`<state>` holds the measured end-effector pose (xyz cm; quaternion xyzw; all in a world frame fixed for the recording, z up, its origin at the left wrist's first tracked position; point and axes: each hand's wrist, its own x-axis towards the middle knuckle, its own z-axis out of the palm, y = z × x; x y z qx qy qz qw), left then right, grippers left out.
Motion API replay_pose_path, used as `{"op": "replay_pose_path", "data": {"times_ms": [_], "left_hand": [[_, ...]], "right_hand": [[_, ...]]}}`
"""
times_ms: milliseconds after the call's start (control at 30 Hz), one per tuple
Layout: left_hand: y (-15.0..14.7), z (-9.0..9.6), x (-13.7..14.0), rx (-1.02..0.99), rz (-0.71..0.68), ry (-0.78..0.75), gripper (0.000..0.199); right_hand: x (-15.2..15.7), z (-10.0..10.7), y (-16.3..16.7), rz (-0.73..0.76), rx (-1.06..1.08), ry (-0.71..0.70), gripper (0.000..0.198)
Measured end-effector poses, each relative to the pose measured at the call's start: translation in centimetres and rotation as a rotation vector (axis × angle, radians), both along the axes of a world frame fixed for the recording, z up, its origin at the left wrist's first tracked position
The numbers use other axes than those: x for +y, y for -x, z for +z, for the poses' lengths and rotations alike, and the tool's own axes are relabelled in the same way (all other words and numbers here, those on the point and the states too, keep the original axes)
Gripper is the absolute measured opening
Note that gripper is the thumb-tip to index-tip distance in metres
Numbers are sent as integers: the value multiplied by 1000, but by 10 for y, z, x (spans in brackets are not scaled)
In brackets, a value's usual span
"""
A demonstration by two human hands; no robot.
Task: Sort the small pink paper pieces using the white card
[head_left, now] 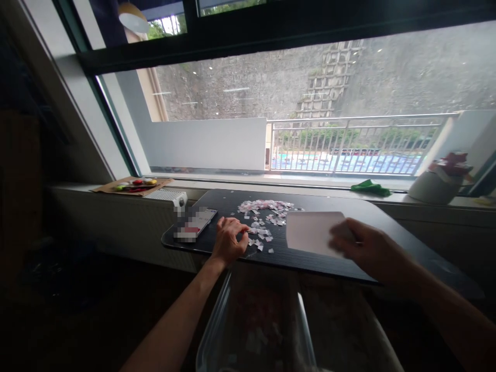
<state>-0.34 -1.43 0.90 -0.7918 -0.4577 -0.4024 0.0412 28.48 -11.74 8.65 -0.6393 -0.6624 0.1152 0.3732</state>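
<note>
Small white-and-pinkish pieces point(267, 205), like cut paper, are strewn over a dark tabletop point(217, 200). My left hand point(231, 240) rests among the nearest pieces with its fingers curled in and the thumb near the fingertips. What those fingers hold, if anything, is hidden. To the right a pale flat sheet point(310, 232) lies by the pieces. My right hand point(354, 238) is closed over the right side of this sheet, its fingertips blurred by motion. I cannot tell whether it grips the sheet. Below the table edge is a clear plastic bin point(306, 328) with similar pieces inside.
Left of my left hand lies a phone-like flat object point(205, 222), partly pixelated. A green cloth point(371, 188) and a pale pot-like object point(436, 183) stand along the windowsill. Cardboard point(104, 187) with colourful items and a radiator point(127, 217) are at the left.
</note>
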Motion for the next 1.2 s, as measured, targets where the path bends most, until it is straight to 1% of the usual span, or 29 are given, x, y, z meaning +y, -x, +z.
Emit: {"op": "replay_pose_path", "data": {"times_ms": [67,133,233,333,400,467,533,600,700,800,933,1000,1133,1200], "left_hand": [[0,-1,1,-14,13,2,16],[-1,-2,0,-21,20,4,16],[-2,-2,0,-28,18,-3,16],[-3,-2,0,-31,16,-3,16],[-3,-3,0,-33,18,-4,16],[-3,-3,0,-34,18,-9,16],[-3,-3,0,-32,16,-13,15],[-3,-2,0,-24,16,-8,15],[-3,-2,0,-16,17,-3,14],[-3,-2,-1,-20,24,-8,15],[-3,-2,0,-29,29,-9,16],[-3,-2,0,-34,28,-14,16],[-4,-2,-1,-37,24,-13,16],[-4,-2,-1,-39,18,-8,16]], "right_hand": [[10,-7,20,101,22,60,18],[18,-12,34,139,-8,90,16],[26,-13,45,81,-89,83,15],[34,-14,50,69,-52,91,18],[38,-17,52,110,-18,105,17],[38,-19,51,127,-49,107,16],[33,-16,46,102,-115,110,14],[27,-11,41,47,-159,97,14],[22,-2,39,-4,-160,79,16],[28,-3,49,29,-128,73,17],[44,-13,67,68,-106,67,16],[48,-16,70,81,-114,86,14],[38,-13,56,132,-131,119,12],[28,-8,42,115,-151,136,13]]}}
